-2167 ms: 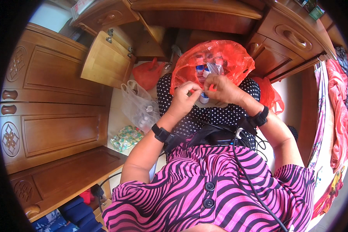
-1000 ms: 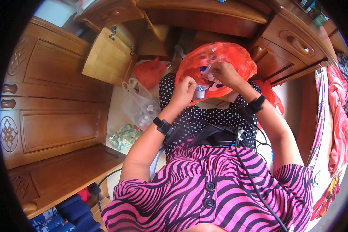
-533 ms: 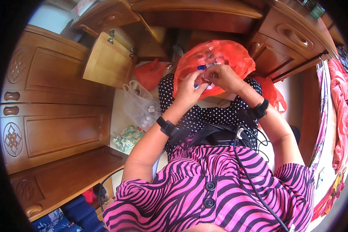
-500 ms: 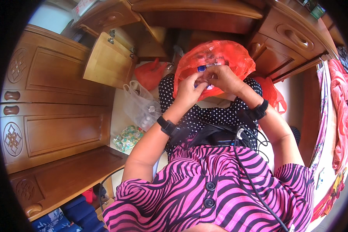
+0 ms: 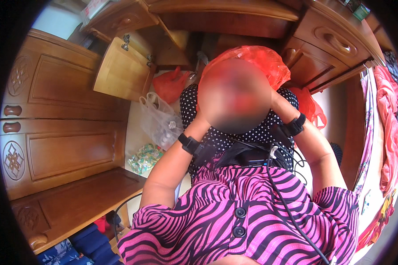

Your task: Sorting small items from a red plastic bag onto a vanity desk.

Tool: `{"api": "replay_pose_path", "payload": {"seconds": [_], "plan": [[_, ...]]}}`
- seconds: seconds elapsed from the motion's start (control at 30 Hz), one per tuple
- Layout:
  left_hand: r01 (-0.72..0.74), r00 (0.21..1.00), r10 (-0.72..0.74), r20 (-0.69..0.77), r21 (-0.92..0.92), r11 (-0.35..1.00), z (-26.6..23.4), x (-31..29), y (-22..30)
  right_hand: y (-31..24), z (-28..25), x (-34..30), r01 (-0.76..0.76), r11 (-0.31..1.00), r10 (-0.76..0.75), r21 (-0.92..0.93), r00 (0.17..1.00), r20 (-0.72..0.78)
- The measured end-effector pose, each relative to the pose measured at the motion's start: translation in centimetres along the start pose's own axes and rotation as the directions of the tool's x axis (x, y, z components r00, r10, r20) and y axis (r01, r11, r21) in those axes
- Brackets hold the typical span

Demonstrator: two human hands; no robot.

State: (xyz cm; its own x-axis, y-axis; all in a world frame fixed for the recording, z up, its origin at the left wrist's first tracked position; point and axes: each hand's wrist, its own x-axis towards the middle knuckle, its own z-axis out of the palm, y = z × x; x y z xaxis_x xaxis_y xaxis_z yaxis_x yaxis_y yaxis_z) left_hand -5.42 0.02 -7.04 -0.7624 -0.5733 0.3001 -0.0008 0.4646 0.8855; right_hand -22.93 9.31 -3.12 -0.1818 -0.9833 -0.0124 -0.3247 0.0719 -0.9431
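Note:
A red plastic bag [image 5: 269, 59] rests on my lap, over dark trousers with white dots [image 5: 192, 104]. Both my forearms reach toward it. A round blurred patch covers the front of the bag and most of both hands. My left hand [image 5: 208, 109] comes to the bag's left side, and my right hand [image 5: 269, 93] meets it from the right. The fingers are lost in the blur, so whether they hold anything cannot be made out. A dark band sits on each wrist.
To the left, a clear plastic bag [image 5: 163, 128] and a floral cloth [image 5: 147, 158] lie on the floor. Another red bag [image 5: 170, 86] is beside the open cabinet door [image 5: 121, 70]. Wooden drawers [image 5: 336, 42] stand at the right; cables [image 5: 292, 212] cross my shirt.
Half a second ago my fingers met over the bag's opening near a small blue and white item. Now a blur hides that spot; my forearms have barely moved.

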Motion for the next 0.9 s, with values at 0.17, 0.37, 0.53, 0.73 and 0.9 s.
{"api": "replay_pose_path", "payload": {"seconds": [0.17, 0.37, 0.53, 0.73, 0.9], "plan": [[-0.022, 0.998, 0.015, -0.06, -0.105, 0.994, -0.3, -0.1, -0.2, 1.6, -0.5, -0.2, -0.035, 0.994, 0.028, 0.106, 0.997, 0.07], [0.178, 0.984, -0.174, 0.04, -0.186, 0.966, -0.5, -0.2, 1.6, -0.3, -0.4, -0.6, 0.025, 0.997, -0.019, -0.07, 0.996, 0.083], [-0.041, 0.999, 0.039, 0.011, 0.272, 0.961, -0.8, 0.4, 2.8, -1.0, 0.0, -1.3, 0.127, 0.949, -0.126, -0.289, 0.992, 0.021], [-0.101, 0.994, 0.105, 0.014, 0.413, 0.905, -1.1, 0.6, 4.1, -1.9, 0.0, -1.4, 0.149, 0.916, -0.155, -0.372, 0.988, 0.014], [0.071, 0.989, -0.099, 0.114, 0.226, 0.972, -1.3, 0.5, 3.2, -1.9, 0.1, -1.3, 0.146, 0.944, -0.151, -0.297, 0.988, 0.004]]}}
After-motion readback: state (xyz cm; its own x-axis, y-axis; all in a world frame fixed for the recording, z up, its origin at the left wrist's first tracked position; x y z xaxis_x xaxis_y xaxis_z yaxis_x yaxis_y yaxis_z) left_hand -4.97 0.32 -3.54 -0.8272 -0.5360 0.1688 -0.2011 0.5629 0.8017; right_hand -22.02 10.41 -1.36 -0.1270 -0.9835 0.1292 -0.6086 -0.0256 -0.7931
